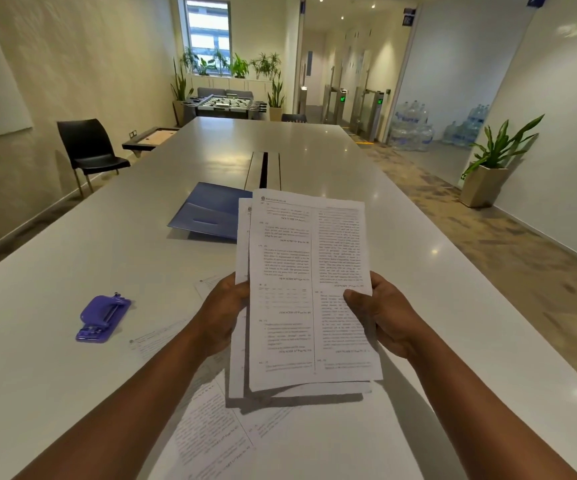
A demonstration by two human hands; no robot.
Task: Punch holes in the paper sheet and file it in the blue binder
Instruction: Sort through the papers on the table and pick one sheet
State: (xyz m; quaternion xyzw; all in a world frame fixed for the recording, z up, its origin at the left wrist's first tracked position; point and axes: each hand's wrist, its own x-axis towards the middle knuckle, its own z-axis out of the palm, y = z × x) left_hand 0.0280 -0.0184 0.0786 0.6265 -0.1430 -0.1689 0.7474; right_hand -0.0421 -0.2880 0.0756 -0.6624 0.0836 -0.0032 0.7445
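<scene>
A small stack of printed paper sheets (pixel 301 271) is held upright above the white table (pixel 72 258). My left hand (pixel 223 313) grips its left edge and my right hand (pixel 380 317) grips its right edge, thumb on the front page. The blue binder (pixel 211 211) lies open on the table beyond the sheets, its right part hidden by them. A purple hole punch (pixel 103 318) sits on the table to the left of my left forearm.
More printed sheets (pixel 211 427) lie loose on the table under my arms. A cable slot (pixel 263 169) runs down the table's middle. A black chair (pixel 88 150) stands at the left, a potted plant (pixel 494 161) and water bottles at the right.
</scene>
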